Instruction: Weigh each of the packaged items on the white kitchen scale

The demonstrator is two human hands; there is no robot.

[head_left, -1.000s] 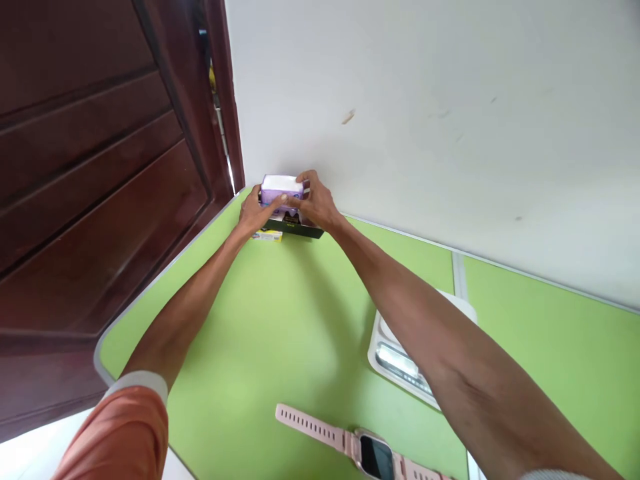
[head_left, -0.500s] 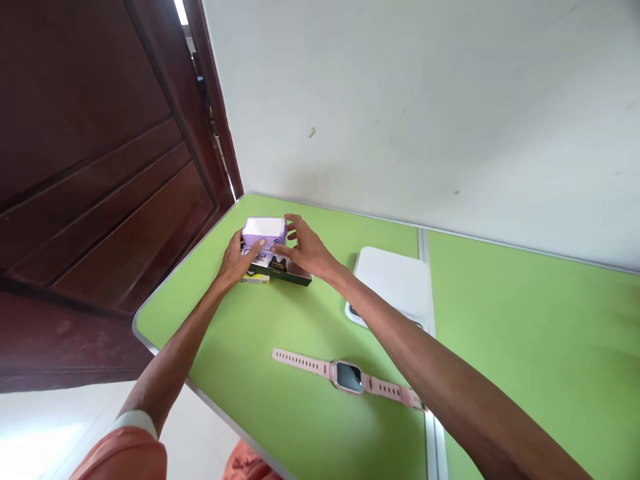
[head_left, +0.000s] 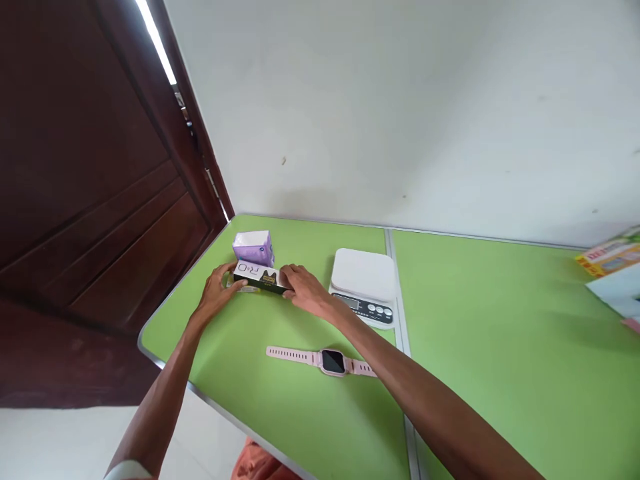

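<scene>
A long dark box with a white end (head_left: 260, 277) lies near the table's far left corner. My left hand (head_left: 217, 291) grips its left end and my right hand (head_left: 303, 287) grips its right end, fingers curled on it. Just behind the box sits a purple and white tissue pack (head_left: 253, 247), touched by neither hand. A small yellow item peeks out under the box at its left end. A pink smartwatch (head_left: 327, 361) lies flat in front of the box, strap stretched out.
The green table (head_left: 490, 333) meets a white wall. A white kitchen scale (head_left: 364, 287) stands right of the box. A dark wooden door (head_left: 90, 187) is at the left. Coloured packages (head_left: 613, 267) lie at the far right edge.
Both hands came off the tissue pack, which now rests on the table behind the box, and took the box by its ends. The view pulled back and swung right.
</scene>
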